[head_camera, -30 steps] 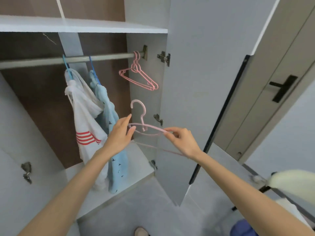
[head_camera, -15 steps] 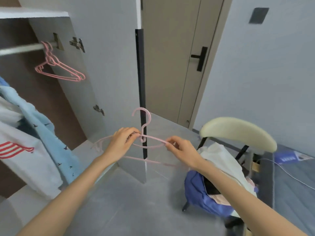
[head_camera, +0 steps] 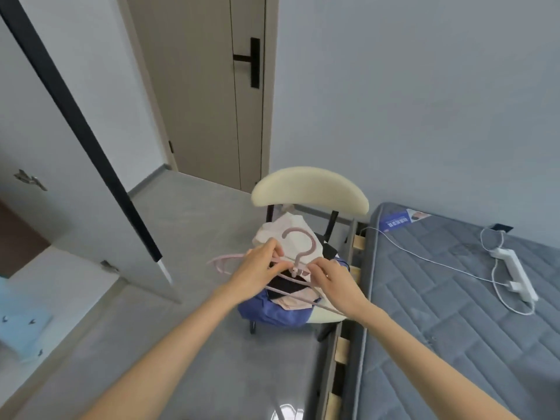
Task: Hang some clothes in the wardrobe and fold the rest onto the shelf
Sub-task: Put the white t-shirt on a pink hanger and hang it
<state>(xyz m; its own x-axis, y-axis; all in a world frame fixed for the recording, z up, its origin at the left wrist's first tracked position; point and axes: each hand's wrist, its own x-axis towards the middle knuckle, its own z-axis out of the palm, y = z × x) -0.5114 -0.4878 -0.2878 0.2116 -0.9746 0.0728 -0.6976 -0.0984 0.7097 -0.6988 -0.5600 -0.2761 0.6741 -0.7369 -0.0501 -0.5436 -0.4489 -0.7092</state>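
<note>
A pink hanger (head_camera: 312,243), bare of clothing, sits at the centre of the frame with its hook pointing up. Both hands grasp it. The left hand (head_camera: 257,269) is curled round the left arm beside the neck. The right hand (head_camera: 333,283) pinches the neck and right arm.

Directly beneath lies a pile of clothes (head_camera: 272,312) on a chair (head_camera: 309,189), white on top, then black, pink and blue. A bed (head_camera: 454,313) fills the lower right and the wardrobe door (head_camera: 75,131) stands at the left.

The step appears to be dressing this hanger. It would go best with one hand keeping the hanger and the other lifting only the top garment by its collar. Each hanger arm then slides in through the neck opening in turn, so the fabric is not stretched.
</note>
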